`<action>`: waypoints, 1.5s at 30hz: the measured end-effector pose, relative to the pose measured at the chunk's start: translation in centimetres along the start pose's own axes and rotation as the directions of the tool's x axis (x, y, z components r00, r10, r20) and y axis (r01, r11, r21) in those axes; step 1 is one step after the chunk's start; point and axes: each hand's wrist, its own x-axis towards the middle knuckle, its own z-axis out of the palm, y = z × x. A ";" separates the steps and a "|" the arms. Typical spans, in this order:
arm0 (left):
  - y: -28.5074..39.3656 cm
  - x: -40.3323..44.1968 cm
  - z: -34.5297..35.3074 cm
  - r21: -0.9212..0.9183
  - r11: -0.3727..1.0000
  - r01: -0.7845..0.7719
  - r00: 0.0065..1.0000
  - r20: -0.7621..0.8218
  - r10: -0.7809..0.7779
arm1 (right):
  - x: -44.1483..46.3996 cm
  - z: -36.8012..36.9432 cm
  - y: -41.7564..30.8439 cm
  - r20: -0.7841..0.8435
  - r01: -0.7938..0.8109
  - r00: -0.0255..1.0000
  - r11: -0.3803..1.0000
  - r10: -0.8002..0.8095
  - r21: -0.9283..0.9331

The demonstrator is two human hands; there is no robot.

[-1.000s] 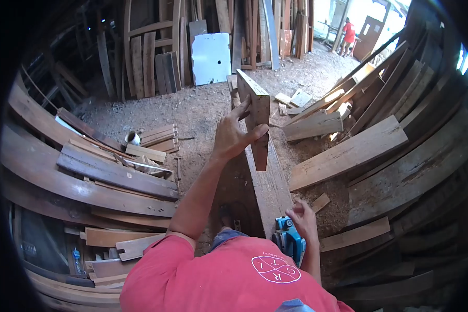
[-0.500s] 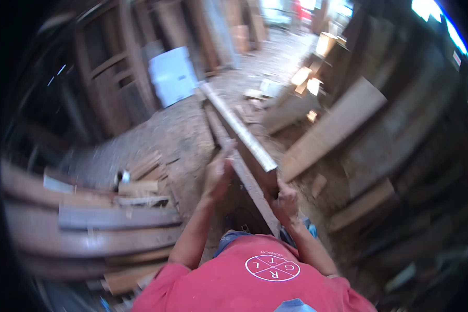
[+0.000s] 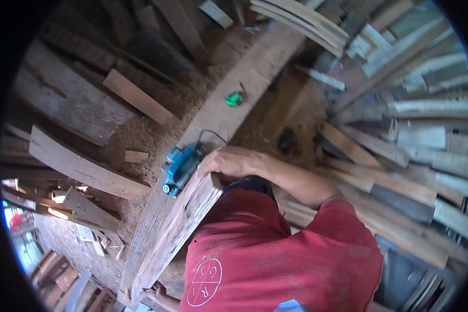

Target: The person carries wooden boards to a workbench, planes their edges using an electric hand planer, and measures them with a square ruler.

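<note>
A thick wooden plank [image 3: 177, 236] stands on edge close against my red shirt, running from the middle of the view down to the lower left. My right hand [image 3: 228, 160] is closed over its upper end, fingers bent across the top. Near the far lower end, my left hand [image 3: 158, 295] grips the plank's edge, partly hidden by the shirt and the plank. A blue electric planer [image 3: 182, 165] rests on the long bench board [image 3: 205, 112] just beside my right hand, its dark cord curling behind. Farther along that board lies a green tape measure [image 3: 234, 99].
Curved boards [image 3: 83, 164] lean at the left over sawdust. Stacked planks [image 3: 395, 182] fill the right side. Several curved strips [image 3: 301, 23] lie across the bench's far end. A small wood offcut [image 3: 136, 156] sits in the shavings.
The view has swung round strongly, bringing the bench, planer and tape measure into sight. My hands are now farther apart, toward opposite ends of the plank.
</note>
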 end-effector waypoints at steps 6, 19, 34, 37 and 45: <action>3.5 8.1 -4.0 0.383 0.924 -0.014 0.938 0.325 -0.120 | -9.7 8.5 -1.4 -0.163 -0.109 0.983 0.983 0.084 -0.146; 6.4 8.6 -4.3 0.381 0.923 -0.051 0.986 0.166 -0.014 | -18.1 19.1 -0.5 -0.255 -0.158 0.963 0.948 0.086 -0.278; 22.3 -31.9 17.5 -0.035 0.077 -0.996 0.054 0.443 0.895 | 11.7 7.7 -16.5 -0.378 0.266 0.815 0.864 -0.438 -0.427; 21.9 -35.0 18.8 -0.103 0.232 -0.967 0.132 0.577 0.806 | 15.2 1.5 -23.9 -0.357 0.387 0.536 0.598 -0.765 -0.702; 16.1 -32.1 19.8 -0.110 -0.074 -0.991 -0.129 0.938 0.322 | 16.0 -3.2 -37.9 0.143 0.042 0.542 -0.143 -0.828 -0.989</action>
